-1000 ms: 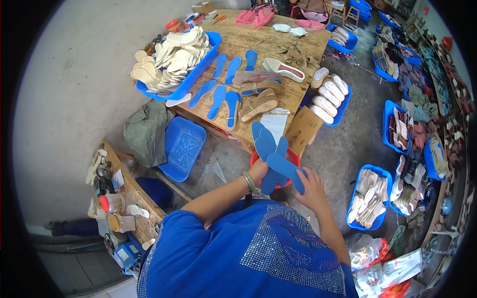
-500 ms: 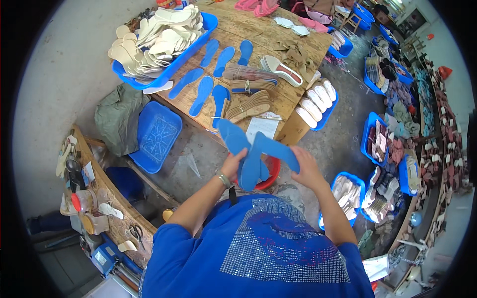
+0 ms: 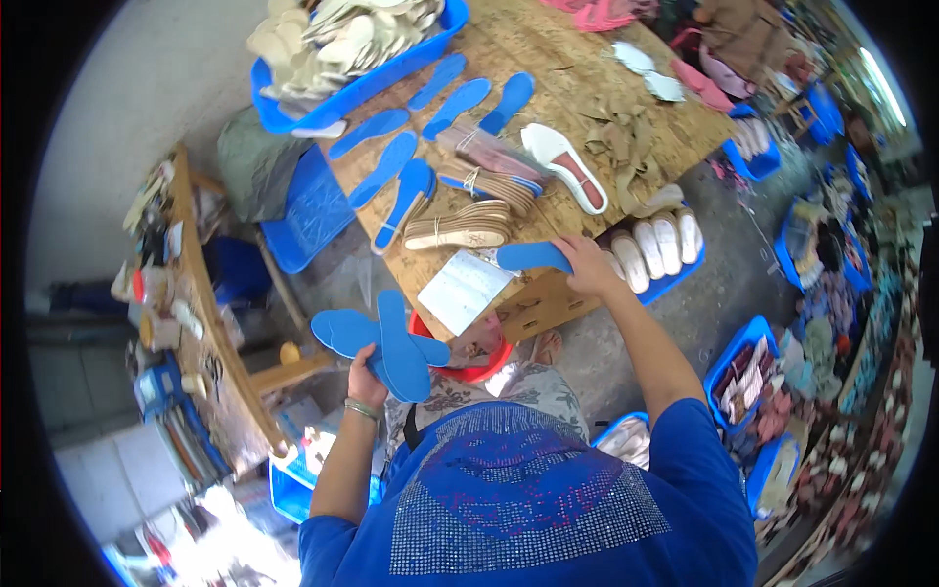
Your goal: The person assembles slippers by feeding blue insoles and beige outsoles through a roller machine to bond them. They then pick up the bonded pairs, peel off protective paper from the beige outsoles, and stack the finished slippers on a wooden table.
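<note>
Wooden table (image 3: 548, 59) cut off up top | red basin (image 3: 476, 373) partly covered | crossed blue insoles (image 3: 393, 339) are clutched by left hand (image 3: 367, 379), count masked by overlap | well apart, single blue insole (image 3: 531, 256) is gripped by right hand (image 3: 591, 267) near table's edge

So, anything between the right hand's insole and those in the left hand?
Nothing visible blocks it. In the picture, a white sheet falls between the blue insole in the right hand and fanned insoles in the left hand, but seems lower, on the table.
</note>
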{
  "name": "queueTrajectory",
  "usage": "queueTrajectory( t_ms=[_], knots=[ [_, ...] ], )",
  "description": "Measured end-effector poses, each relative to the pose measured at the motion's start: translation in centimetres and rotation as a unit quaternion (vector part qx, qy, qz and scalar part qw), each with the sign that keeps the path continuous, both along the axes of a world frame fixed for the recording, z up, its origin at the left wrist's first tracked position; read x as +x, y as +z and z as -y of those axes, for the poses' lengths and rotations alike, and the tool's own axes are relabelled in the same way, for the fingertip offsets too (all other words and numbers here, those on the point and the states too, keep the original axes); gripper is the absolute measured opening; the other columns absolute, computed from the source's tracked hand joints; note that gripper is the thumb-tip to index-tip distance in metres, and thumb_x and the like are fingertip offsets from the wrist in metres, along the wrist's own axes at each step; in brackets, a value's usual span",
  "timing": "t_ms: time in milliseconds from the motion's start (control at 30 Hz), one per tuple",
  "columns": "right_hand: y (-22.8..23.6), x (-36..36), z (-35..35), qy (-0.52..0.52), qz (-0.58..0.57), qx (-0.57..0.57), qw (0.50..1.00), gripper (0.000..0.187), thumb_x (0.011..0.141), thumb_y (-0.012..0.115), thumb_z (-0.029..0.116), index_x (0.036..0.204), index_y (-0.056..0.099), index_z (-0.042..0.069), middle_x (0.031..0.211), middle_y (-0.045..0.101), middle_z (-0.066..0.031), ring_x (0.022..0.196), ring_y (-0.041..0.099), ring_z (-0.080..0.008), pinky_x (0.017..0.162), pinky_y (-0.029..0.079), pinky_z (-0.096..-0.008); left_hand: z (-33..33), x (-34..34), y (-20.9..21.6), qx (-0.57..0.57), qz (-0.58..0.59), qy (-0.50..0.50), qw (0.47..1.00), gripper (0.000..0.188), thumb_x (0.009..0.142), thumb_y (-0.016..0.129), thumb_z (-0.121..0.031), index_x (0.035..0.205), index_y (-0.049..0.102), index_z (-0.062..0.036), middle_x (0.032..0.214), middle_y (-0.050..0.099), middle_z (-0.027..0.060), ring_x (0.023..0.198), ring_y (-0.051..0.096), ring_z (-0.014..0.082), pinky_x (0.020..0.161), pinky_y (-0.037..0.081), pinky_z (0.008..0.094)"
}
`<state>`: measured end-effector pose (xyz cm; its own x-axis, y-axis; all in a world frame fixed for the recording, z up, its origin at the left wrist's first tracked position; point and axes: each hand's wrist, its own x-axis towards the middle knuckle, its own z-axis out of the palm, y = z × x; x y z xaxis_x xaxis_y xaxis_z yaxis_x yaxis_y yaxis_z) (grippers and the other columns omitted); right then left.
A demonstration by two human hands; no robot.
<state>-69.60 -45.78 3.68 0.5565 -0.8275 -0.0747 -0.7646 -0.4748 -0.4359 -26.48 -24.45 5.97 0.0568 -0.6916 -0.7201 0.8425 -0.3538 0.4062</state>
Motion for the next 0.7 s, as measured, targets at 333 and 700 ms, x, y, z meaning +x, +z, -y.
queueTrajectory(
  t_ms=[333, 700],
  knots=[
    [-3.0, 0.1, 5.7, 0.120, -0.069, 0.050, 0.989, 0.073, 0.069, 0.065, 0.005, 0.137, 0.041, 0.017, 0.139, 0.041, -0.0152, 0.130, 0.038, -0.0354, 0.103, 0.030, -0.0512, -10.6, -10.6, 4.7, 0.009, 0.035, 0.198, 0.980, 0.039, 0.088, 0.054, -0.021, 0.119, 0.053, 0.0022, 0.115, 0.062, 0.0150, 0.107, 0.059, 0.0308, 0.098, 0.044, 0.0443],
    [-3.6, -0.6, 4.4, 0.009, -0.042, -0.084, 0.996, 0.057, 0.074, 0.066, 0.008, 0.128, 0.050, 0.012, 0.132, 0.049, -0.0141, 0.122, 0.046, -0.0336, 0.098, 0.039, -0.0474, -14.3, -14.1, 1.4, -0.020, -0.046, 0.237, 0.970, 0.039, 0.088, 0.053, -0.021, 0.120, 0.052, 0.0011, 0.120, 0.059, 0.0140, 0.110, 0.056, 0.0302, 0.100, 0.042, 0.0442]
  ],
)
